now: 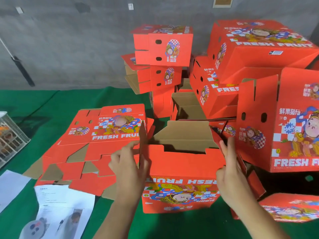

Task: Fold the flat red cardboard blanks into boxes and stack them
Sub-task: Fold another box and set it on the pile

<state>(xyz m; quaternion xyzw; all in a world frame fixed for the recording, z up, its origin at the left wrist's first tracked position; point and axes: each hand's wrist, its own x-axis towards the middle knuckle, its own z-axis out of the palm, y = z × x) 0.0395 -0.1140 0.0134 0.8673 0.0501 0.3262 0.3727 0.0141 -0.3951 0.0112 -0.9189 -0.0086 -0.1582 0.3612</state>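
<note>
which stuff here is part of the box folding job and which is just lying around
Part of the job:
half-folded box, held by left hand and right hand
flat blanks on the green cloth
folded boxes piled behind and to the right

Just lying about:
printed papers
wire crate
black-handled tool against the wall

Red boxes [181,171] (brown inside) with checkered cartoon prints on green cloth [34,104].

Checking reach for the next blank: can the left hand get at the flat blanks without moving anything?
Probably yes: the left hand sits beside the flat blanks, with nothing lying between them.
</note>
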